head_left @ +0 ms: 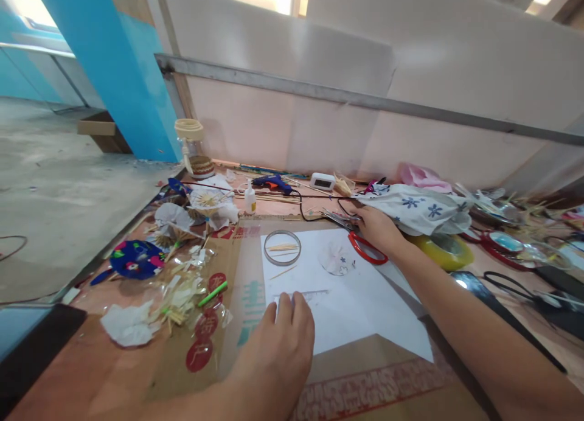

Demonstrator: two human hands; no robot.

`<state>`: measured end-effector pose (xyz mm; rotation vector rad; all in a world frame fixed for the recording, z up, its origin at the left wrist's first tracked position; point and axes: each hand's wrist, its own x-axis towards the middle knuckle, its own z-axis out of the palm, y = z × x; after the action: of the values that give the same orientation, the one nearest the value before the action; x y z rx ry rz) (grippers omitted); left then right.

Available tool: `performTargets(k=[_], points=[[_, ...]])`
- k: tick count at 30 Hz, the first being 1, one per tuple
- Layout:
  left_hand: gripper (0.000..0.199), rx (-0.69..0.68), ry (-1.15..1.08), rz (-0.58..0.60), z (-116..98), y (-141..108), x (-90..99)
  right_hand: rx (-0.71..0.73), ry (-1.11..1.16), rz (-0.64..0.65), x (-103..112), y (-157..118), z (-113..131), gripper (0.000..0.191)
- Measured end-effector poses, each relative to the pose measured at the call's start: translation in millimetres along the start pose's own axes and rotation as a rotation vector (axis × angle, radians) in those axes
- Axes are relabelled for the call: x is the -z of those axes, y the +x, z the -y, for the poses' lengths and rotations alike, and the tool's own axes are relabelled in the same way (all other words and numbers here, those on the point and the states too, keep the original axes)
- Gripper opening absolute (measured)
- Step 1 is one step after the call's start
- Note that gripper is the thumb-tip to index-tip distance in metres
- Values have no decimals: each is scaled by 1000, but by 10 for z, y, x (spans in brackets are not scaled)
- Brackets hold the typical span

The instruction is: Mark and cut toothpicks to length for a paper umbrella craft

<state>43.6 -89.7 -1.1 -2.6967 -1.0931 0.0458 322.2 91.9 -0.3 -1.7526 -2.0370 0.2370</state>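
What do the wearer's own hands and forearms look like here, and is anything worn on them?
The left hand and right hand are both ungloved. The forearms show no sleeves as far as the picture reaches, and no watch, bracelet, ring or marking is visible.

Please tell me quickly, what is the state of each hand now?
Left hand: fingers bent over the white paper; grip cannot be told.
Right hand: at the red-handled scissors; grip cannot be told.

Red characters (207,322) on cardboard (365,351), too blurred to read
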Motion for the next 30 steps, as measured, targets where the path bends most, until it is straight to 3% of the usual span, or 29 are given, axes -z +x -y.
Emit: performTargets(k=[5,7,9,10,13,20,26,30], points=[[40,-16,13,77,-17,58,58,-46,299,-47,196,-101,380,29],[40,-27,21,78,-20,71,58,-22,479,27,327,-183,638,48],[40,-27,16,85,-16,80,61,-8,1028,233,449,-276,883,62],[40,-22,8,96,-12,86,67,-6,1190,296,497,-321,982,67],[39,-6,-18,142,0,101,100,-15,1398,352,570,-425,1149,69],[44,10,14,110,-38,57,86,75,1210,327,484,-560,1119,66],[44,-11,39,-52,-106,-38,-22,280,850,-20,292,-801,1143,46],[43,-1,-30,-78,-109,-24,21,417,690,118,133,-924,1117,50]])
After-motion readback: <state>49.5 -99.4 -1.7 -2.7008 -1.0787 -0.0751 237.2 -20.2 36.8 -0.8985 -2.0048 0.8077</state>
